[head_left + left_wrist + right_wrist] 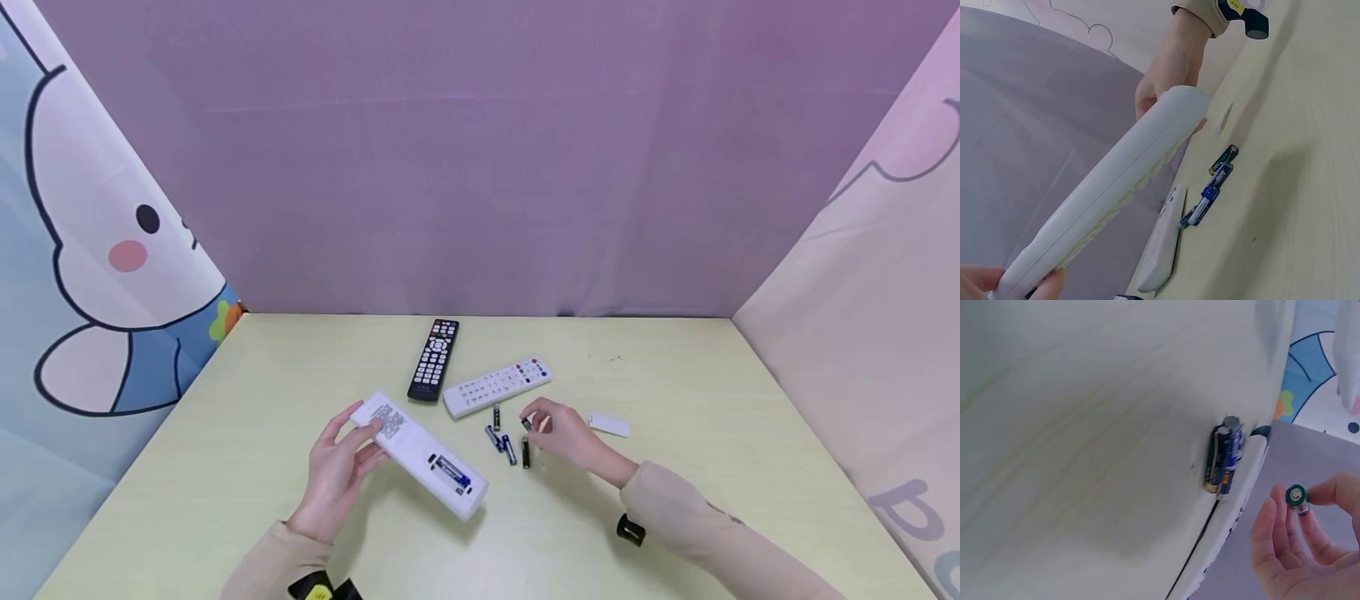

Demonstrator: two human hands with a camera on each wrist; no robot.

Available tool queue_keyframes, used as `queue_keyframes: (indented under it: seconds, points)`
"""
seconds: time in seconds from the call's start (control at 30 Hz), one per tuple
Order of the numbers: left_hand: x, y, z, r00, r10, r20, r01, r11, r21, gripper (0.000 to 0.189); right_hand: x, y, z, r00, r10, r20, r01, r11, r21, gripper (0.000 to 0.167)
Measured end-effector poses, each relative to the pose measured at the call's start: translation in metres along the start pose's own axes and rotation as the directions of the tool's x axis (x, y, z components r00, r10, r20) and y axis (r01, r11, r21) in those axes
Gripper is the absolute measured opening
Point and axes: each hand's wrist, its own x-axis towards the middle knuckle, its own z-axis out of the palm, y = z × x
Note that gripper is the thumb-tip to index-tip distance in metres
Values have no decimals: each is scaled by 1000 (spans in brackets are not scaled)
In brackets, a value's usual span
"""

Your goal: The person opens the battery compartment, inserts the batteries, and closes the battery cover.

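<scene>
My left hand (335, 479) grips one end of a white remote (416, 450) above the table, its back facing up. The uncovered battery compartment (450, 473) near its far end shows a blue battery inside. In the left wrist view, the fingers (1050, 284) clasp the remote's lower end. My right hand (566, 433) pinches a small battery (1296, 495) with a green-ringed end between thumb and fingers. Below and beside it, several batteries (509, 450), blue and black, lie on the table. A white battery cover (608, 425) lies right of this hand.
A black remote (433, 360) and a second white remote (497, 387) lie button side up behind the batteries. The pale table (675, 375) ends at a purple cloth backdrop (465, 167), with printed cloths on both sides.
</scene>
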Motion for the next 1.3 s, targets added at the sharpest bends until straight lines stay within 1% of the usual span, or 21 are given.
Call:
queue_keyframes:
  seconds: [0.17,0.3,0.37,0.57,0.6,0.8,0.97,1.13,1.3]
  points:
    - [0,0,2,1000,-4,-1,4,1000,2,53,-5,-10,0,998,-52,21,51,998,46,27]
    - [0,-1,3,1000,-5,2,5,1000,-5,52,-7,-17,1,997,-70,41,67,995,76,27]
    - [0,-1,4,1000,-5,2,5,1000,-10,52,-10,-24,0,996,-81,46,77,994,82,28]
    - [0,-2,7,1000,-7,1,7,1000,-16,53,-15,-34,0,991,-126,51,122,989,78,30]
    - [0,-2,7,1000,-6,3,6,1000,-15,53,-14,-32,1,990,-129,51,125,989,76,30]
    - [-1,-3,10,1000,-2,16,3,1000,-19,53,-17,-35,3,990,-135,49,130,987,92,31]
    - [0,-4,12,1000,-3,17,4,1000,-22,52,-18,-39,2,992,-128,22,125,986,106,31]
    - [1,-5,15,1000,-2,16,3,1000,-21,52,-18,-41,1,992,-126,-3,125,980,157,22]
    - [1,-6,16,1000,-3,19,4,1000,-26,52,-18,-42,1,995,-96,14,91,974,206,13]
